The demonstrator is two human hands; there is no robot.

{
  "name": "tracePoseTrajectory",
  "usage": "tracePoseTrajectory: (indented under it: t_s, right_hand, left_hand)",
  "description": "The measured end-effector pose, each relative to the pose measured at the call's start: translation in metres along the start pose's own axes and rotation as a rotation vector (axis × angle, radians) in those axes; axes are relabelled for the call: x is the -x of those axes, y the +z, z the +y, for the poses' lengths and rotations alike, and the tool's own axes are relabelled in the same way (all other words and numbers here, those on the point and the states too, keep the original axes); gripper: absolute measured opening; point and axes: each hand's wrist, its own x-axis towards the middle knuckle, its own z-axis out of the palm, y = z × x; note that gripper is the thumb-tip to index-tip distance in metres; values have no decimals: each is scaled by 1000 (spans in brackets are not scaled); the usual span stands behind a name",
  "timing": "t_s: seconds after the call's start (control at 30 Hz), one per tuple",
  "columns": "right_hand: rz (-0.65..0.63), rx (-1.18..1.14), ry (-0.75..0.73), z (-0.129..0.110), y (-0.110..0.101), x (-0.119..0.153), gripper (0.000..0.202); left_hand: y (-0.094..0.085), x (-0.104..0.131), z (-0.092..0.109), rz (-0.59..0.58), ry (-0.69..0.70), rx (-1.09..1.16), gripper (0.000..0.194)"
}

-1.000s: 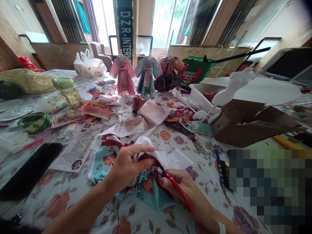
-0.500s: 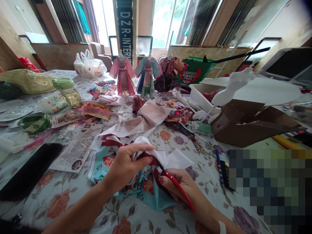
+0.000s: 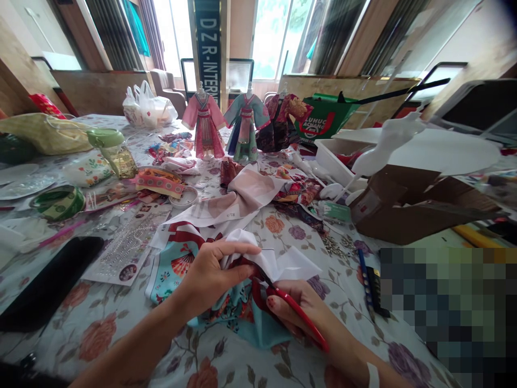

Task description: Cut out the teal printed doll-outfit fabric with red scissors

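Observation:
My left hand (image 3: 220, 269) pinches a piece of printed fabric (image 3: 181, 264), turquoise with red fans, dark red bands and a white margin. Bunched folds of it hang below my fingers onto the table. In my right hand (image 3: 297, 302) are red-handled scissors (image 3: 302, 312), my thumb through one loop. Their dark blades point up and left into the fabric close to my left fingertips; the tips are hidden by cloth. A white flap of the fabric (image 3: 299, 263) sticks out to the right above the blades.
Small robes in pink (image 3: 203, 126) and blue-green (image 3: 246, 126) stand on forms at the back. A black phone (image 3: 52, 280) and a sheet of stick-on gems (image 3: 125, 248) lie left. A pencil (image 3: 364, 280) and a cardboard box (image 3: 404, 210) are at right.
The scissors and my right hand have shifted slightly, the handles swinging a little to the right. My left hand stays on the fabric, its fingertips marginally further right.

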Motion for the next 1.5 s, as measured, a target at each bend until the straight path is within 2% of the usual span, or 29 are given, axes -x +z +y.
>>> tracePoseTrajectory:
  t_s: [0.27, 0.5, 0.93, 1.17, 1.3, 1.5]
  right_hand:
    - [-31, -42, 0, 4, 0, -3, 59]
    - [-1, 0, -48, 7, 0, -5, 59]
    - [-9, -104, -2, 7, 0, -4, 56]
    - [30, -77, -18, 6, 0, -4, 58]
    - [24, -102, -62, 10, -2, -5, 59]
    - [65, -178, -104, 20, -8, -9, 58]
  left_hand:
    - [-1, -1, -1, 7, -3, -8, 26]
    - [0, -2, -2, 20, 3, 18, 26]
    - [-1, -2, 0, 54, 35, 27, 23]
    - [-4, -2, 0, 70, -38, 20, 30]
    - [-4, -4, 1, 11, -57, 108, 30]
    - [-8, -5, 0, -181, -228, 467, 42]
